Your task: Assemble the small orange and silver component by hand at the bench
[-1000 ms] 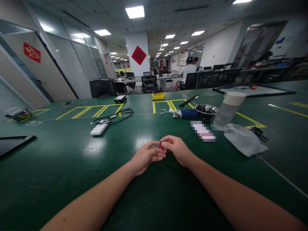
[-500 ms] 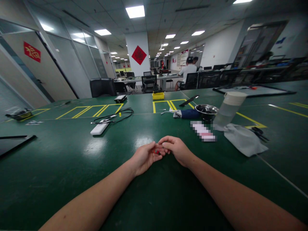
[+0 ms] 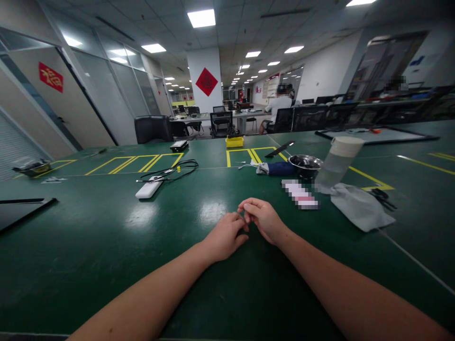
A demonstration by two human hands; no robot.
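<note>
Over the green table point(image 3: 106, 265), my left hand point(image 3: 227, 237) is turned back up, its fingers bent downward and its thumb a little apart below them. Its palm is hidden, so what it holds, if anything, does not show. My right hand point(image 3: 265, 218) is close beside it, fingers curled and thumb against them. The fingertips of both hands nearly meet; I cannot tell whether they touch. Anything small in the right fingers is hidden too.
Left stands a white power bank point(image 3: 148, 188) with a black cable point(image 3: 185, 166). Right are a blurred-out pink item point(image 3: 300, 194), a metal bowl point(image 3: 305, 163), a navy pouch point(image 3: 280, 168), a plastic bottle point(image 3: 337, 163) and a grey pouch point(image 3: 362, 208). A person point(image 3: 280, 106) sits beyond.
My left hand has turned from palm up to palm down. The small red things seen in its palm are now out of sight. My right hand has barely moved.
</note>
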